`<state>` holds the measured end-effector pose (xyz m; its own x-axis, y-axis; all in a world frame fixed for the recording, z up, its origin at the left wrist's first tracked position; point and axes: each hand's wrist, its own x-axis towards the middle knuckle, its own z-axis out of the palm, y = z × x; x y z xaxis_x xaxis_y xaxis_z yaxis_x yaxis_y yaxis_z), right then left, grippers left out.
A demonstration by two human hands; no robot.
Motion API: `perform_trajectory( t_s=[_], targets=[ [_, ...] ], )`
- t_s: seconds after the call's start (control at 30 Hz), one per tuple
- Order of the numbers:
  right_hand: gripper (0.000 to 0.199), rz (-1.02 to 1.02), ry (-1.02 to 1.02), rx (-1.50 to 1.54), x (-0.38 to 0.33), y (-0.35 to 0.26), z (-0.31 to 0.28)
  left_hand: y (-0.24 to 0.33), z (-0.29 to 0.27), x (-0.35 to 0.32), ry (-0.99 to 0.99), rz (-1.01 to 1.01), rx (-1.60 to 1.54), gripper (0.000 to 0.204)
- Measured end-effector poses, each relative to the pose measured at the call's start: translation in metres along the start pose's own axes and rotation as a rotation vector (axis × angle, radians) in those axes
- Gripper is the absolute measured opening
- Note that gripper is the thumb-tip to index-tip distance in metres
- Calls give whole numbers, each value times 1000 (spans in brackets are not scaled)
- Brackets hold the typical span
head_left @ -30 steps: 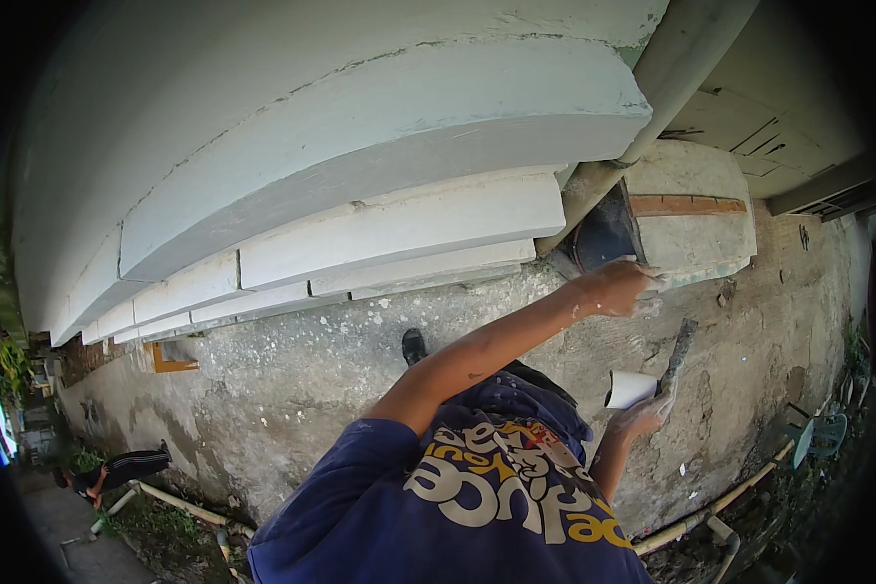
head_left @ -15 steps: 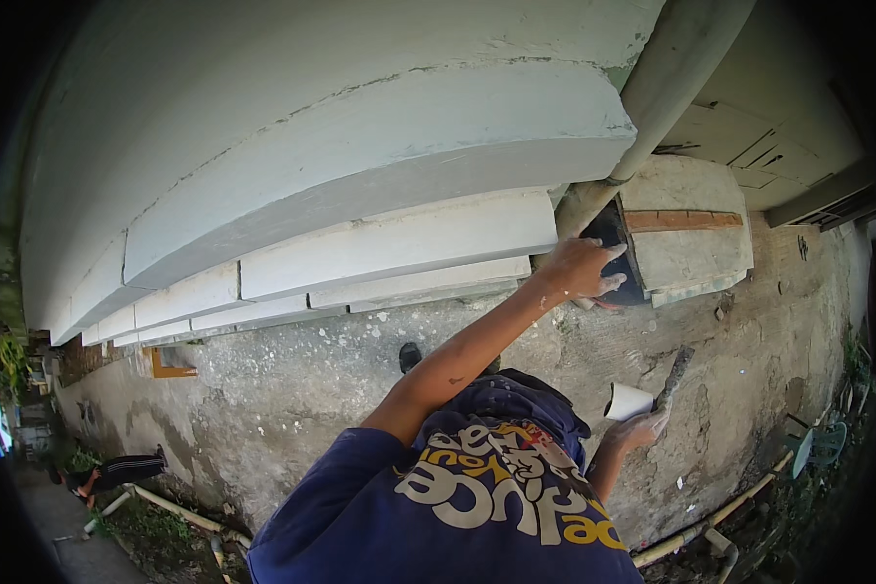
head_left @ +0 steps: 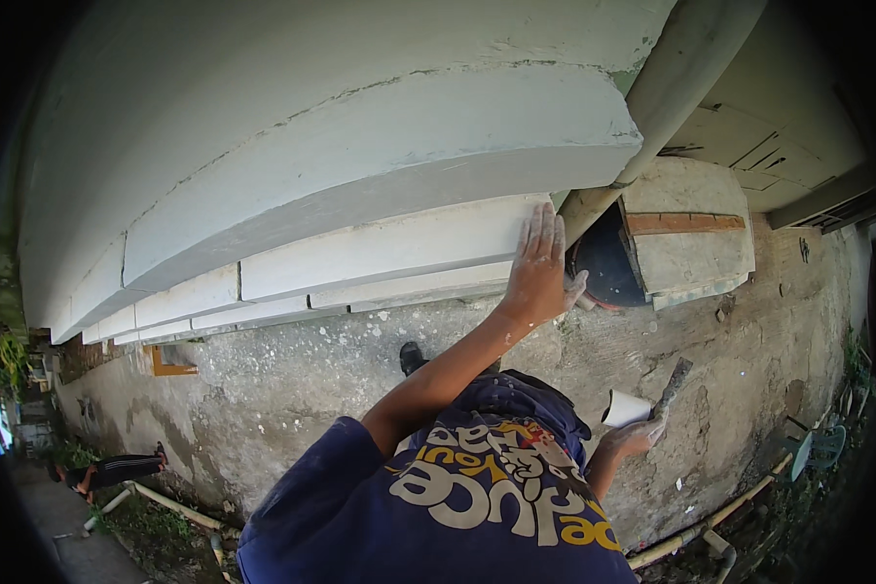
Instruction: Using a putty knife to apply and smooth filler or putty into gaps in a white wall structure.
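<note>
Looking through the head view, we've shifted our left hand [head_left: 538,280] from the dark basin [head_left: 608,261] onto the central white block [head_left: 399,245], fingers together, thumb apart; work seemingly moves there. Lower right, our right hand [head_left: 638,436] clamps a flat tool [head_left: 674,383].
</note>
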<state>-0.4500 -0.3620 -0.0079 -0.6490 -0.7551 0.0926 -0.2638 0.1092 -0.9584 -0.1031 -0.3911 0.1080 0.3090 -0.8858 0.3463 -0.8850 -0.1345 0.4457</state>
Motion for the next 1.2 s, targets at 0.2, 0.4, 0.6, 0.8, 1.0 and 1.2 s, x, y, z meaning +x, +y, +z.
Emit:
perform_trajectory(
  t_s=[0.2, 0.4, 0.6, 0.8, 1.0, 1.2],
  targets=[
    [53, -175, -172, -13, 2, -35, 36, 7, 46, -2, -183, 314, -481, 59],
    [54, -266, -176, -74, -12, -37, 37, -35, -17, -48, 327, -361, 64, 87],
    [55, -184, -265, 33, -32, -36, 61, -11, -6, -2, -239, 134, -309, 79],
    [55, -215, -343, 29, -53, -68, 66, -79, -73, -74, -45, -105, 210, 68],
    [55, -231, -313, 33, -66, -70, 63, -232, -208, -274, 168, -838, 624, 67],
    [54, -182, -279, 97, -94, -72, 61, -276, -224, -345, 662, -961, 521, 75]
  ],
)
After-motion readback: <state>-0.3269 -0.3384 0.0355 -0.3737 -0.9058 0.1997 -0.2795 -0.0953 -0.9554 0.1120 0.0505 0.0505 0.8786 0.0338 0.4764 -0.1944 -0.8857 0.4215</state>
